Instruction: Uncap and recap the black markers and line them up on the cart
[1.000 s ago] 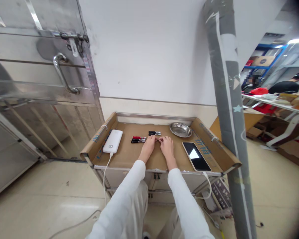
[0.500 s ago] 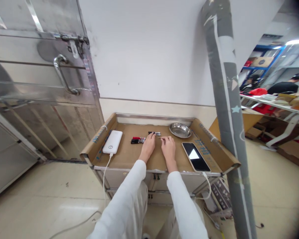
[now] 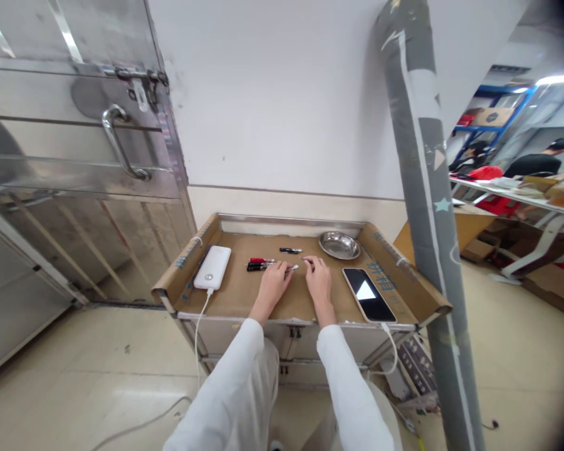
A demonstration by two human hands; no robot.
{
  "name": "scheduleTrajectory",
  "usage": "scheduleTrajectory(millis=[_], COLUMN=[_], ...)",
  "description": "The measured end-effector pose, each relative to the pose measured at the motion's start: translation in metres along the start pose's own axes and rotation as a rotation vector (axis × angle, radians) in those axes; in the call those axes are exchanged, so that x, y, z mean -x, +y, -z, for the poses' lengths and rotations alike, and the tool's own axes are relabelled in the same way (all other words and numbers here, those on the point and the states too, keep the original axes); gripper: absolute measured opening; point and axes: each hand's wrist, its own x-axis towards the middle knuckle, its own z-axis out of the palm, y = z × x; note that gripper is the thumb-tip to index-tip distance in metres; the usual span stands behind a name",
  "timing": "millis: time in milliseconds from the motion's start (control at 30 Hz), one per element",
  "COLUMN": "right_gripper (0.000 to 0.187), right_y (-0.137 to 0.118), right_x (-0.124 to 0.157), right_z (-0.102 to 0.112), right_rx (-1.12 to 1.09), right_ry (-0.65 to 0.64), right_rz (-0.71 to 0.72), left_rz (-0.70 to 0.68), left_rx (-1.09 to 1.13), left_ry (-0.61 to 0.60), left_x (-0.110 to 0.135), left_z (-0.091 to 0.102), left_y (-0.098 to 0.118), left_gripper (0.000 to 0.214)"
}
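My left hand (image 3: 273,283) is closed around a pen (image 3: 293,268), whose pale end sticks out past the fingertips toward the right. My right hand (image 3: 318,279) pinches a small dark piece (image 3: 302,258) too tiny to name, a short gap away from that pen. Just beyond the left hand lie a red pen (image 3: 261,260) and black pens (image 3: 257,267), side by side and partly covered by the fingers. Farther back rest more black pens (image 3: 290,250). All of them are on the brown cardboard top (image 3: 237,297) of a small cabinet.
A white power bank (image 3: 213,268) with a cable sits at the left. To the right are a phone (image 3: 370,295), also cabled, and a round steel dish (image 3: 339,245). A long grey wrapped roll (image 3: 425,188) leans beside the cabinet. People sit at a far table.
My left hand has drawn back toward me and left, now with a pen showing in it. The black pens at the back are uncovered. My right hand has barely moved.
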Motion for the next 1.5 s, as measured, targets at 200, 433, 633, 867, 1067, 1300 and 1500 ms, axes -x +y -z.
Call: scheduleTrajectory(millis=[200, 433, 633, 867, 1067, 1300, 1500], right_gripper=[0.029, 0.041, 0.046, 0.037, 0.036, 0.036, 0.033], right_y=[-0.009, -0.021, -0.017, -0.010, -0.012, -0.007, -0.004], right_x=[0.001, 0.007, 0.003, -0.013, -0.020, -0.022, -0.023], right_z=[-0.002, 0.006, -0.006, -0.028, -0.032, -0.030, -0.031], right_rx=[0.142, -0.045, -0.037, 0.197, 0.213, 0.238, 0.308], right_ry=[-0.087, -0.243, -0.243, -0.240, -0.257, -0.185, -0.178], right_rz=[0.145, 0.359, 0.266, 0.178, 0.175, 0.111, 0.051], left_rz=[0.136, 0.130, 0.330, 0.411, 0.412, 0.194, 0.136], left_rx=[-0.122, -0.077, -0.294, -0.399, -0.397, -0.297, -0.369], left_ry=[0.062, 0.045, 0.188, 0.120, 0.097, 0.027, 0.003], left_x=[-0.001, 0.003, 0.010, 0.013, 0.012, 0.001, -0.017], left_z=[0.007, 0.007, 0.011, 0.004, 0.008, -0.007, -0.024], left_y=[0.000, 0.001, 0.003, 0.004, 0.007, 0.010, 0.010], left_gripper=[0.018, 0.019, 0.019, 0.026, 0.026, 0.028, 0.027])
